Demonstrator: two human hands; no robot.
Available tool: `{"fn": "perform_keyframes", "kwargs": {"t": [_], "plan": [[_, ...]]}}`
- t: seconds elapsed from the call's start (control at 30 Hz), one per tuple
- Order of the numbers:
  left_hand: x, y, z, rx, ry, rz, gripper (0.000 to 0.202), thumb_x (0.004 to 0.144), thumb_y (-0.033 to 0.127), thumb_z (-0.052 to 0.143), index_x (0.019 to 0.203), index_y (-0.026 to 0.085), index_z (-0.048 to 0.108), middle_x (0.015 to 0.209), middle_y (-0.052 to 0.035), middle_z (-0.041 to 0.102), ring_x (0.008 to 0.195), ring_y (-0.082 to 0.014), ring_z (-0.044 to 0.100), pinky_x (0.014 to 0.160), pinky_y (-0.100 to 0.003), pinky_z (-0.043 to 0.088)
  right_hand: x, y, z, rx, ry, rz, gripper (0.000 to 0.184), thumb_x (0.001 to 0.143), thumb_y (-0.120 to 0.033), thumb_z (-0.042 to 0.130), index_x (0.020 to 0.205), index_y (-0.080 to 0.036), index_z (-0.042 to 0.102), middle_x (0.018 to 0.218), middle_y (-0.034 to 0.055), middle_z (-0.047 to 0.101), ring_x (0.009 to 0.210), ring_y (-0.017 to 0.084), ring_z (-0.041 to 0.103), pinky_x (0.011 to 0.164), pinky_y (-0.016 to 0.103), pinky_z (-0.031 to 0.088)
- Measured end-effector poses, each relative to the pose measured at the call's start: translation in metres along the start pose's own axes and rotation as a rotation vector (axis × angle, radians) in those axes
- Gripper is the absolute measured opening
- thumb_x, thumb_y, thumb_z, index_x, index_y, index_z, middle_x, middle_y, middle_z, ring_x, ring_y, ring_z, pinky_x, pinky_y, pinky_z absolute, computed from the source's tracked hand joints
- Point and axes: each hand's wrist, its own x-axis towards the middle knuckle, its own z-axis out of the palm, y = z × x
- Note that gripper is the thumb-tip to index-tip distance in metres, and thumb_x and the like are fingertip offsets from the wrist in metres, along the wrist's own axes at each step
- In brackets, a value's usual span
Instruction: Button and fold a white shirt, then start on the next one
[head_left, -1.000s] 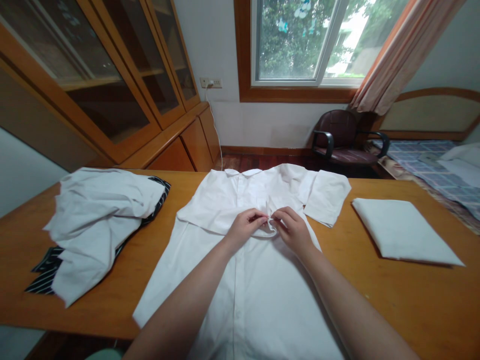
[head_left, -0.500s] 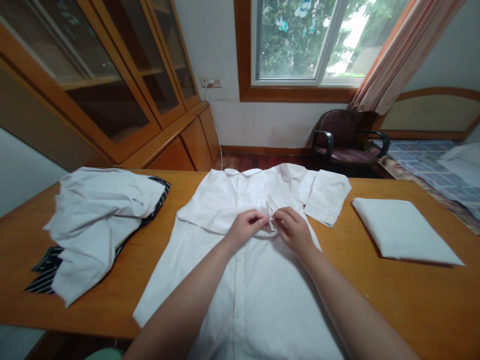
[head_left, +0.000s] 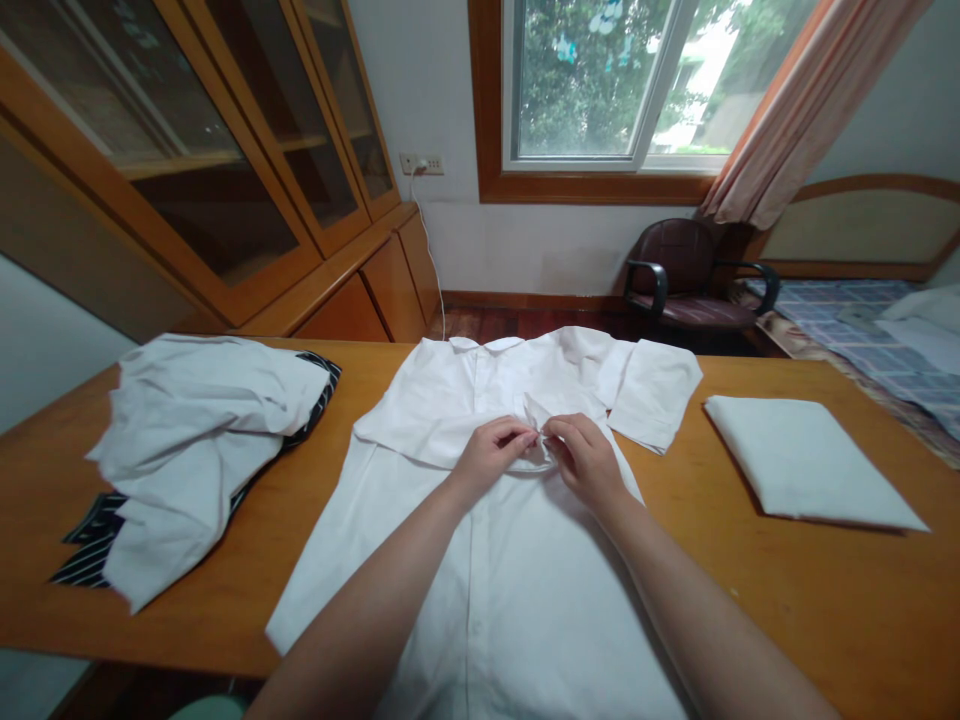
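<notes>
A white button-up shirt lies spread on the wooden table, its collar toward the far edge and its hem toward me. One sleeve is laid across the chest; the other sleeve bends out at the right. My left hand pinches cloth at the end of the crossed sleeve, over the shirt's middle. Close beside it, fingertips almost touching, my right hand pinches the same cuff, whose corner sticks up between the hands. Whatever detail lies under the fingertips is hidden.
On the table, a folded white garment lies at the right. A crumpled white garment rests at the left with black striped cloth beneath it. Beyond stand a glass-door cabinet, an armchair and a bed.
The raised corner of the cuff has tipped slightly left between my fingers. Both hands stay in nearly the same place, still pinching the cloth.
</notes>
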Motion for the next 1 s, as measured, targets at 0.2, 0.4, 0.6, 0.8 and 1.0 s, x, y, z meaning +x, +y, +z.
{"fn": "perform_keyframes", "kwargs": {"t": [0.2, 0.4, 0.6, 0.8, 1.0], "plan": [[-0.0013, -0.0027, 0.002, 0.097, 0.07, 0.079, 0.018, 0.091, 0.034, 0.065, 0.089, 0.017, 0.071, 0.088, -0.0044, 0.067, 0.083, -0.0161, 0.064, 0.073, -0.026, 0.053, 0.0013, -0.0023, -0.0008, -0.02, -0.002, -0.028, 0.012, 0.095, -0.014, 0.05, 0.1, -0.023, 0.056, 0.091, 0.0074, 0.067, 0.084, 0.022, 0.059, 0.075, 0.037, 0.047], [-0.002, -0.0032, -0.0005, 0.193, 0.112, 0.197, 0.011, 0.092, 0.029, 0.066, 0.095, 0.02, 0.072, 0.089, -0.0039, 0.067, 0.086, -0.0161, 0.063, 0.074, -0.027, 0.052, 0.0012, -0.0049, 0.0008, 0.001, -0.045, -0.034, 0.01, 0.095, -0.015, 0.053, 0.098, -0.023, 0.055, 0.09, 0.0065, 0.066, 0.083, 0.022, 0.058, 0.075, 0.037, 0.046], [-0.001, -0.0016, -0.0018, 0.196, 0.089, 0.216, 0.011, 0.093, 0.027, 0.064, 0.095, 0.021, 0.073, 0.089, -0.0041, 0.068, 0.085, -0.0166, 0.063, 0.075, -0.028, 0.052, 0.004, -0.0057, -0.0008, 0.066, -0.007, -0.033, 0.012, 0.093, -0.012, 0.055, 0.096, -0.023, 0.055, 0.087, 0.0047, 0.066, 0.08, 0.021, 0.057, 0.072, 0.035, 0.046], [-0.0007, -0.002, -0.002, 0.2, 0.084, 0.187, 0.01, 0.092, 0.027, 0.065, 0.094, 0.02, 0.072, 0.089, -0.0039, 0.067, 0.086, -0.0166, 0.063, 0.075, -0.028, 0.052, 0.0017, -0.0026, -0.001, 0.109, -0.013, 0.019, 0.012, 0.092, -0.013, 0.057, 0.096, -0.024, 0.055, 0.088, 0.004, 0.067, 0.082, 0.021, 0.058, 0.072, 0.035, 0.048], [-0.0009, -0.0031, -0.0011, 0.17, 0.053, 0.136, 0.014, 0.092, 0.032, 0.064, 0.088, 0.019, 0.07, 0.088, -0.0042, 0.064, 0.085, -0.017, 0.061, 0.075, -0.028, 0.051, 0.0004, -0.002, -0.0009, 0.124, -0.009, 0.062, 0.013, 0.092, -0.012, 0.054, 0.096, -0.024, 0.056, 0.089, 0.0044, 0.068, 0.082, 0.021, 0.06, 0.072, 0.035, 0.049]]}}
